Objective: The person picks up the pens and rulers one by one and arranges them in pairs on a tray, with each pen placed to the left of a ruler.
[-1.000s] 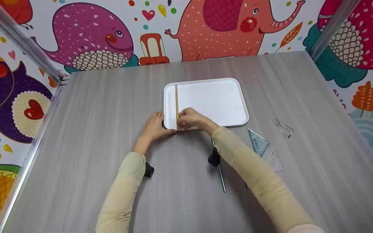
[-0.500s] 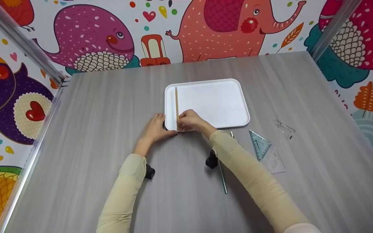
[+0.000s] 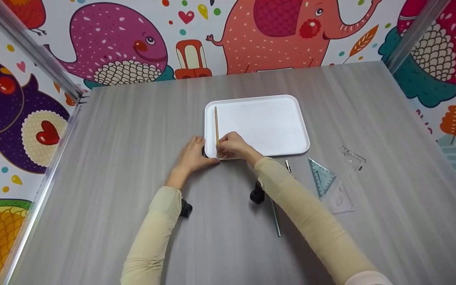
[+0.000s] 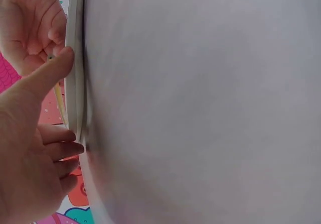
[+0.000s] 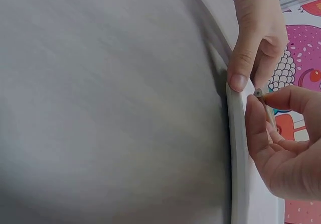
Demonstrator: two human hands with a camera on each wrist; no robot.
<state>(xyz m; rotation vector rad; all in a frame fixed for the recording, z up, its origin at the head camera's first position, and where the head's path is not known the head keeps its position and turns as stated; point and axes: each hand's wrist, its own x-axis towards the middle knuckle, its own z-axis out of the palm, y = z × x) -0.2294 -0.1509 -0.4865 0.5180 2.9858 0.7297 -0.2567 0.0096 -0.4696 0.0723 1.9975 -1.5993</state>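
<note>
A white rectangular tray lies on the table. Along its left side runs a yellow pencil, its far end just inside the back rim. My right hand pinches the pencil's near end between thumb and fingertips over the tray's front left corner; the right wrist view shows the pencil's end poking out of the pinch. My left hand braces the same corner. Its thumb touches the front rim and its extended fingers rest by the left side.
Right of the tray lie a blue-green set square, a clear triangle and a clear ruler-like piece. A thin green rod lies partly under my right sleeve. Behind the table stands a wall with cartoon animals.
The pencil's far end has shifted slightly toward me from the tray's back rim. My right forearm has moved a little left, uncovering a slim object's tip. The left hand stays at the corner.
</note>
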